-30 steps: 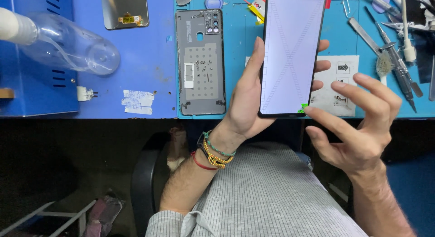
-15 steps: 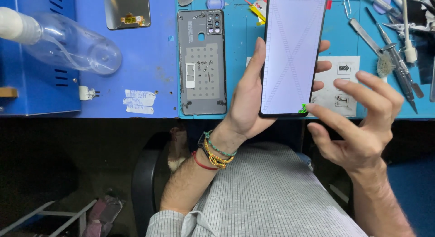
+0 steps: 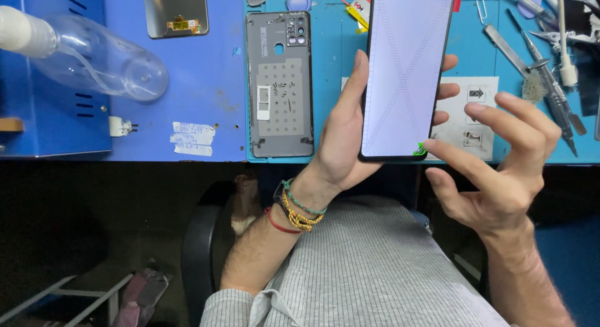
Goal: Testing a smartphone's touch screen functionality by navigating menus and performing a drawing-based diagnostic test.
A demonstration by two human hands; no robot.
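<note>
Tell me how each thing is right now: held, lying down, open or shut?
phone screen: held upright in the left hand, pale film on its face.
right hand: open, forefinger at the green tab on the screen's lower corner.
grey back cover: lying flat on the mat, inside up.
clear bottle: lying on its side.
tweezers: lying on the mat, untouched.

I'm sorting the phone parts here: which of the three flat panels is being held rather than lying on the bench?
The pale lit screen panel, gripped upright by the left hand. The grey back cover and the dark display panel lie flat on the mat.
</note>
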